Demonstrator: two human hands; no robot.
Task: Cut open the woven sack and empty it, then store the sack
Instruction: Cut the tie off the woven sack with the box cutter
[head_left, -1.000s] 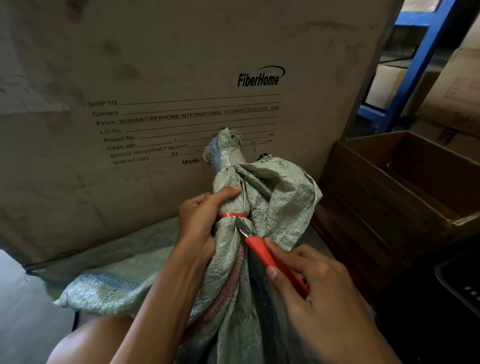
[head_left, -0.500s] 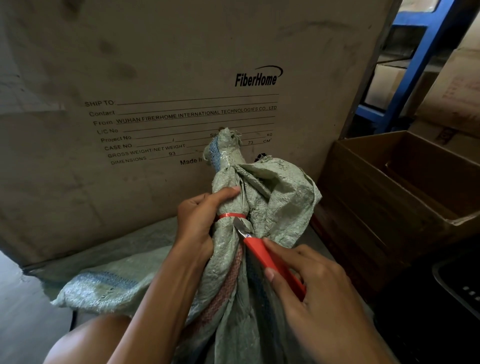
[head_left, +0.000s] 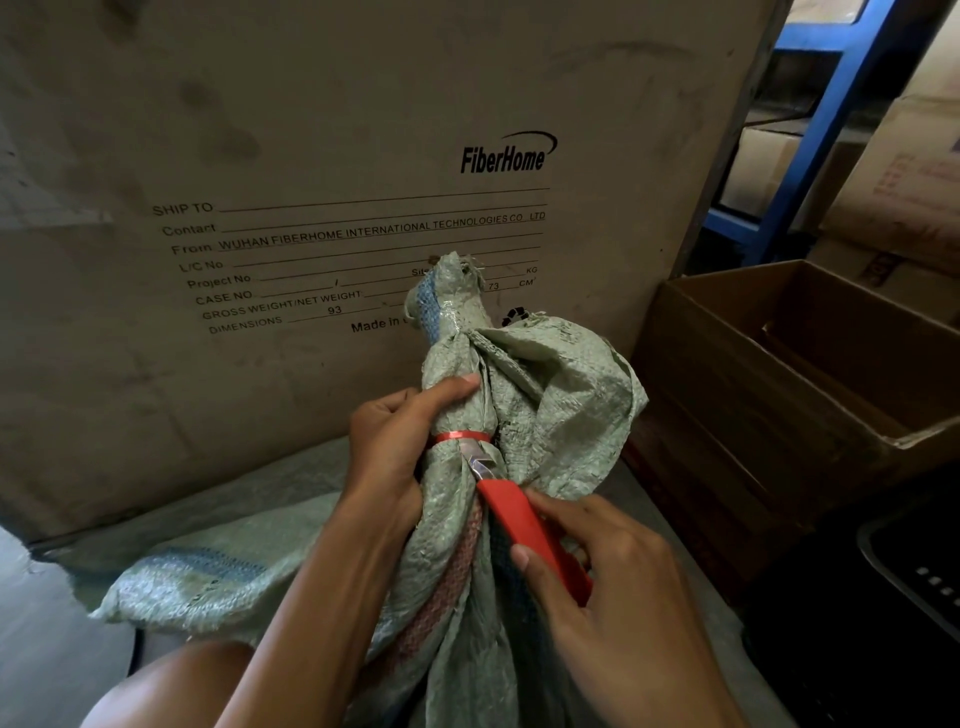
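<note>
Woven sack (head_left: 545, 395), contents hidden, tied by red band (head_left: 460, 435); knife (head_left: 524, 519) seemingly touching it.

Storeroom: shipping cartons (head_left: 311, 260), blue racking (head_left: 810, 145)

There is one view only, from the person's head, tilted forward and down. It sits close over the sack's tied neck (head_left: 467, 395) and faces the printed carton (head_left: 311, 208) just behind, an open box (head_left: 779, 395) to the right.
</note>
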